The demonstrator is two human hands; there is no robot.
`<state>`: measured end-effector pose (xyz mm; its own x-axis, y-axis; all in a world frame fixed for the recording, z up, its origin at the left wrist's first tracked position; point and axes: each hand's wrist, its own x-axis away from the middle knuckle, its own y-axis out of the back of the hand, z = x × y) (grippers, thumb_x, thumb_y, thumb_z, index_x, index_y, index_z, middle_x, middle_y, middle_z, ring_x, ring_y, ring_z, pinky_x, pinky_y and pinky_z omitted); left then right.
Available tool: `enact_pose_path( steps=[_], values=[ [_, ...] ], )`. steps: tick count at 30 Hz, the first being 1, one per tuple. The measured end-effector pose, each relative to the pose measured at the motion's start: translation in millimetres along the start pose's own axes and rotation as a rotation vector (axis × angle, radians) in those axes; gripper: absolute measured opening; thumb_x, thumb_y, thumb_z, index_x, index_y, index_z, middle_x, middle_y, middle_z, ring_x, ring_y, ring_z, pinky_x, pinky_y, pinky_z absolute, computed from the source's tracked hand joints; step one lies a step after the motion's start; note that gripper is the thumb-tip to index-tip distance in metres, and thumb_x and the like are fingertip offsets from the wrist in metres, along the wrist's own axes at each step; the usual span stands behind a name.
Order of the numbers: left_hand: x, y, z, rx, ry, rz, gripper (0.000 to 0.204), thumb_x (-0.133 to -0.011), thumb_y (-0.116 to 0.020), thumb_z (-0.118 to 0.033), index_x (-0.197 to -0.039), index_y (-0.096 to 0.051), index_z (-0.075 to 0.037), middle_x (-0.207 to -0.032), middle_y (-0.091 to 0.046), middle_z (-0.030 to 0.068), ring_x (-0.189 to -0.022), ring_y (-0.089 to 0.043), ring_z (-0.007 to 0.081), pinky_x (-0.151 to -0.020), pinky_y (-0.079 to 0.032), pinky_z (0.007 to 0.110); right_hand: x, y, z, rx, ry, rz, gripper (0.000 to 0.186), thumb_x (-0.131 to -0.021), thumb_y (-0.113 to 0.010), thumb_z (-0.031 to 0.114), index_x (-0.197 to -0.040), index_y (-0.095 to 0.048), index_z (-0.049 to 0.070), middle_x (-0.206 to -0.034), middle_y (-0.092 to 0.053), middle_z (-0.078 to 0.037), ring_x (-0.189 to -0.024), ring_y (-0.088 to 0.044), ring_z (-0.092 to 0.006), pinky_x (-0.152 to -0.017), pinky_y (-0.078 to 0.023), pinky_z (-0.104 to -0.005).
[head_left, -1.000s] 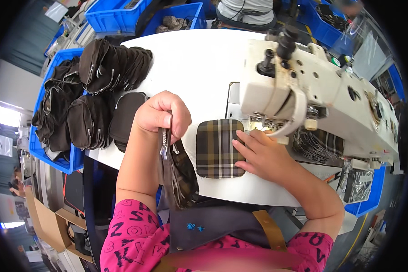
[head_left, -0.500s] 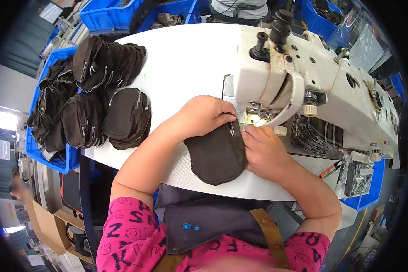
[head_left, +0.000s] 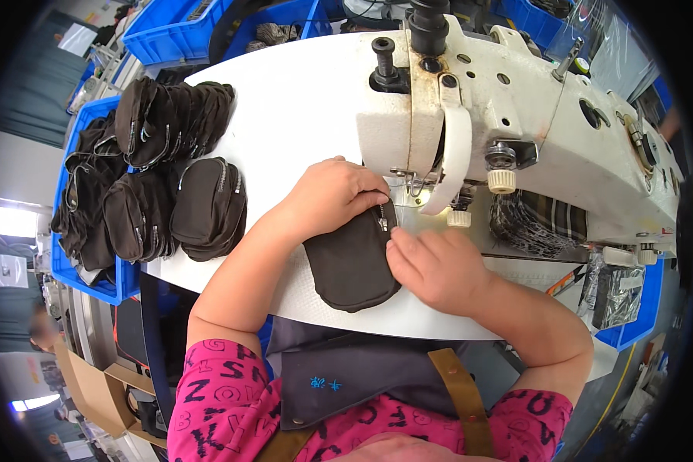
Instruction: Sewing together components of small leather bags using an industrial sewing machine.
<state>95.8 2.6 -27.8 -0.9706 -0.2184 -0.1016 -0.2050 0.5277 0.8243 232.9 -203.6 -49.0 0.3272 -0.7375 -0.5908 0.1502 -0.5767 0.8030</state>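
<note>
A dark brown fabric pouch (head_left: 353, 266) with a rounded lower end lies on the white table below the sewing machine head. A short zipper with a silver pull (head_left: 383, 222) shows near its upper right edge. My left hand (head_left: 337, 197) grips the pouch's top edge, thumb on the upper face and fingers bent, just left of the lit needle area (head_left: 416, 196). Along the right edge, beside the zipper pull, my right hand (head_left: 439, 266) has its fingers curled and pinched on the cloth. Its fingertips are partly hidden.
The white sewing machine (head_left: 508, 92) stretches across the right. Several similar brown pouches are heaped at the left, partly in a blue bin (head_left: 63, 185), with one stack (head_left: 209, 204) on the tabletop (head_left: 285, 85). Striped fabric pieces (head_left: 535, 223) lie under the machine arm.
The view has shifted, so the machine looks larger and farther left. The pouch sits slightly left, and my right hand's fingertips have moved lower along its right edge. My left hand keeps its hold.
</note>
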Motion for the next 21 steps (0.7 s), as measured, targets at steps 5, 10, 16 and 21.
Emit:
enact_pose_path(
  steps=[5,10,16,21],
  values=[
    [0.1,0.0,-5.7,-0.065,0.024,0.015,0.012,-0.091,-0.073,-0.024,-0.093,-0.075,-0.013,-0.088,-0.075,0.0046,-0.081,-0.069,0.0291,-0.084,-0.05,0.039,9.5,-8.4,11.8,0.001,0.098,0.141,0.032,-0.078,-0.067,0.012,-0.107,-0.073,0.001,-0.118,-0.072,-0.017,-0.065,-0.055,-0.0147,-0.055,-0.041,-0.0289],
    [0.3,-3.9,-7.5,-0.108,0.014,-0.034,0.009,-0.086,-0.075,-0.02,-0.089,-0.075,-0.012,-0.083,-0.074,0.0066,-0.077,-0.068,0.0299,-0.084,-0.05,0.039,8.2,-8.5,11.9,-0.002,0.088,0.158,0.033,-0.078,-0.066,0.012,-0.108,-0.073,0.0,-0.118,-0.073,-0.017,-0.065,-0.054,-0.0146,-0.055,-0.041,-0.0288],
    [0.1,-11.3,-4.5,-0.179,0.012,-0.098,0.01,-0.084,-0.075,-0.019,-0.089,-0.076,-0.011,-0.076,-0.072,0.0112,-0.074,-0.066,0.0329,-0.082,-0.052,0.041,8.2,-8.3,10.7,-0.021,0.072,0.136,0.033,-0.078,-0.066,0.012,-0.108,-0.073,0.0,-0.118,-0.073,-0.018,-0.064,-0.053,-0.0146,-0.054,-0.04,-0.029],
    [-1.5,-11.5,-3.1,-0.179,0.043,-0.088,0.01,-0.086,-0.074,-0.019,-0.088,-0.077,-0.01,-0.074,-0.071,0.0124,-0.074,-0.066,0.035,-0.08,-0.053,0.042,5.9,-4.2,7.2,0.001,0.07,0.098,0.032,-0.077,-0.066,0.012,-0.106,-0.074,0.0,-0.117,-0.073,-0.017,-0.063,-0.053,-0.0141,-0.053,-0.04,-0.0293]
  ],
)
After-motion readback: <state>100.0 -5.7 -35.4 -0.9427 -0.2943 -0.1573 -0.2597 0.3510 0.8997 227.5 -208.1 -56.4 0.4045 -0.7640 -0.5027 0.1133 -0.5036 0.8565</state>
